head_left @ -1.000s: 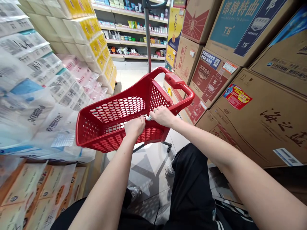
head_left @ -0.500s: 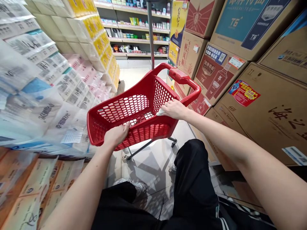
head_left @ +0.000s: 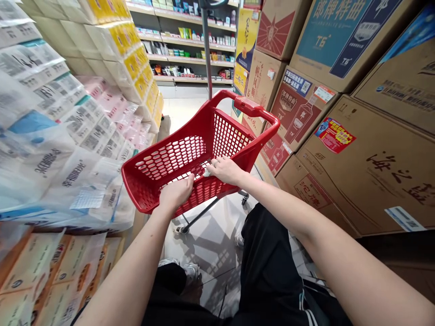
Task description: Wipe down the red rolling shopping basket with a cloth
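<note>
The red perforated plastic shopping basket (head_left: 146, 194) rides on a grey metal wheeled frame (head_left: 200, 215) right in front of me, over the pale floor tiles (head_left: 212, 244). A red moulded handle (head_left: 251, 106) crosses its far end, and a tall grey metal pole (head_left: 205, 54) rises just behind it. My left hand (head_left: 176, 192) is closed over the basket's near rim, with the fingers curled down inside. My right hand (head_left: 226, 171) is just beside it, reaching over the same rim, with its fingers bent down onto a small crumpled white item (head_left: 206, 172) at the inner edge. I can't tell what that item is, or whether I'm pinching it or only touching it. Along the basket's left side, close by, stand plastic-wrapped bales of tissue packs (head_left: 50, 104), with yellow-labelled cartons (head_left: 115, 45) stacked beyond them. Along its right side rise brown cardboard cartons printed with liquor bottles (head_left: 299, 108). Past the far end stand store shelves of small packaged goods (head_left: 186, 45). Below my arms I see my black shorts (head_left: 268, 267).
</note>
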A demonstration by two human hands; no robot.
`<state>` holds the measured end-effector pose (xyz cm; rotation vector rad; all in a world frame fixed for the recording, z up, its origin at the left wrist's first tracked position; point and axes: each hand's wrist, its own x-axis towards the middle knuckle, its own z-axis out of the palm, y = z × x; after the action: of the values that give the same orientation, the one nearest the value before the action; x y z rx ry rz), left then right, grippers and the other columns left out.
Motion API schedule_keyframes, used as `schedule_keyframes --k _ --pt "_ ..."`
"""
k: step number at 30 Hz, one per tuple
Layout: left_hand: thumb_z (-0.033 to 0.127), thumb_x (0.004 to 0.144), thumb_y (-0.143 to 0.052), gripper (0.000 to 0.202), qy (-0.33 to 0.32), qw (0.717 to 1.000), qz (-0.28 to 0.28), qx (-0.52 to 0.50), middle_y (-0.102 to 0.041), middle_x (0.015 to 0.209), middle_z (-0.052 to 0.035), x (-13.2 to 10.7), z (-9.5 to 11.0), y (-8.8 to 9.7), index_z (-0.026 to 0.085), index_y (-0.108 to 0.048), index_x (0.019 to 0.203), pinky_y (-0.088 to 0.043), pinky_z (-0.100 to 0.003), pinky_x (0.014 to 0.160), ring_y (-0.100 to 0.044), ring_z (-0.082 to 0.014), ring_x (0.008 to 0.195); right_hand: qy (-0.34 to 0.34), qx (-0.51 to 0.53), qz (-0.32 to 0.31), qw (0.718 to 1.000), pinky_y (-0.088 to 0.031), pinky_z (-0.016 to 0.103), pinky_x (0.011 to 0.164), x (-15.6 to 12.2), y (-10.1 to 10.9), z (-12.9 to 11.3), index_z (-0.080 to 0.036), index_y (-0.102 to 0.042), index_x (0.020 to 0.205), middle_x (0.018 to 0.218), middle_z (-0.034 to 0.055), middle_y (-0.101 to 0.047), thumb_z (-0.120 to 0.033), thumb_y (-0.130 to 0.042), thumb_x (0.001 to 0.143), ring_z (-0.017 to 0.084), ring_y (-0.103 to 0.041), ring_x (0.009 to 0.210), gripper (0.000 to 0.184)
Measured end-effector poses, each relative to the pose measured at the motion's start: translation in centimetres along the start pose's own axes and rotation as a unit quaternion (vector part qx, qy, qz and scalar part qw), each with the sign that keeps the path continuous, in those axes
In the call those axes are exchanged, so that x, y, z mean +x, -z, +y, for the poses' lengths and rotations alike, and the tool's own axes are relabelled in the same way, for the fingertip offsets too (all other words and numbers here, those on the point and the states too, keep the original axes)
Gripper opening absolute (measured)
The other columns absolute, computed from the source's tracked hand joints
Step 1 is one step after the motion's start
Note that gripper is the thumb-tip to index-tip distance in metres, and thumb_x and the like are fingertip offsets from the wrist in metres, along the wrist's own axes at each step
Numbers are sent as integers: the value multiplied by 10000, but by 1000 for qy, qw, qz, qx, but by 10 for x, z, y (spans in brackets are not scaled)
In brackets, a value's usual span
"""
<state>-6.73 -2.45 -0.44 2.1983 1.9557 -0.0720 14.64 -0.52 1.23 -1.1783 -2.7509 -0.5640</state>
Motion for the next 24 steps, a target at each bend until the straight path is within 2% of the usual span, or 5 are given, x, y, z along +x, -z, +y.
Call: schedule_keyframes --k 7,11,15,21,24 --pt "605 910 38 876 33 999 -22 0 -703 1077 -196 1 -6 4 165 -702 1077 -482 -435 835 -653 -360 1016 -46 -44 4 998 -337 468 928 -42 20 89 -158 -603 1072 1060 138 -640 -189 -382 977 266 -540 966 243" --pt "590 918 28 864 35 999 -19 3 -703 1082 -197 0 0 5 165 -704 1086 -480 -439 841 -655 -356 1010 -75 -35 12 996 -338 463 925 -51 20 107 -143 -619 1051 1047 155 -638 -183 -362 979 267 -523 965 270" --pt "579 926 -3 838 59 998 -7 -6 -699 1079 -210 -1 6 2 145 -703 1084 -481 -447 850 -654 -355 1009 -69 -22 8 997 -372 427 868 -38 7 78 -130 -620 1029 1030 160 -629 -210 -363 987 265 -515 961 272" --pt "577 929 -14 826 63 998 0 -21 -697 1076 -210 -2 10 -1 151 -699 1104 -482 -475 851 -649 -370 1019 -20 37 42 998 -417 403 854 -2 -11 -7 -162 -577 1127 1031 116 -617 -236 -292 1019 225 -529 937 313" --pt "576 928 3 841 60 998 2 -15 -702 1057 -205 -2 8 0 151 -703 1096 -482 -472 850 -655 -364 1001 20 49 81 995 -424 412 928 -2 -11 -22 -167 -539 1239 1079 113 -618 -198 -281 1020 210 -539 1006 339"
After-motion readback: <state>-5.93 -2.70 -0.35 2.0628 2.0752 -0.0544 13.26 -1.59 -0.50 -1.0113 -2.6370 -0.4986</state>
